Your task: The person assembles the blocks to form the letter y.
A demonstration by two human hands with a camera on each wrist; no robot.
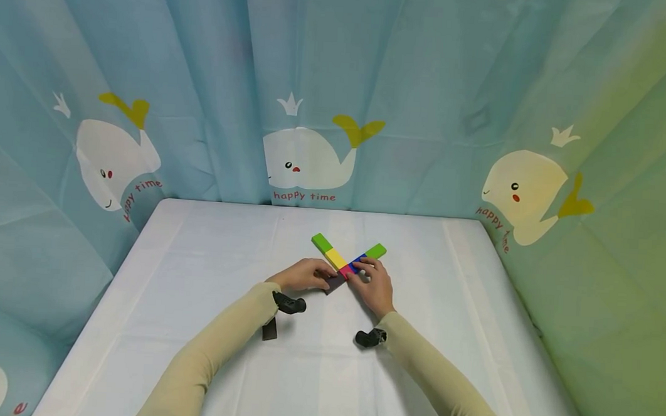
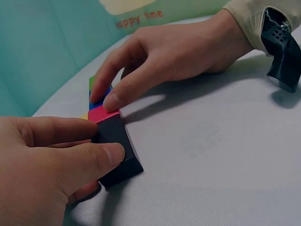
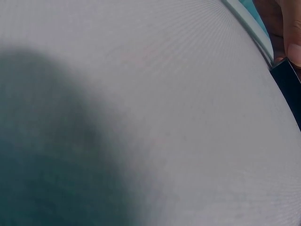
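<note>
Colored blocks form an X-like shape on the table. One arm runs from a green block (image 1: 320,240) through a yellow block (image 1: 336,259) to a pink block (image 1: 345,271). On the other arm, a blue block (image 1: 355,267) and a second green block (image 1: 376,251) lie up and right of the pink one. A black block (image 2: 117,153) extends the line on the pink block's near side. My left hand (image 1: 305,275) pinches this black block, thumb over its top. My right hand (image 1: 375,285) pinches the blue block, its thumb right beside the pink one.
Another black block (image 1: 270,329) lies nearer me, partly hidden beneath my left sleeve. The white-covered table (image 1: 414,375) ends at a back edge in front of a blue curtain (image 1: 430,81) with printed whales. Black wrist devices (image 1: 290,303) hang from both sleeves.
</note>
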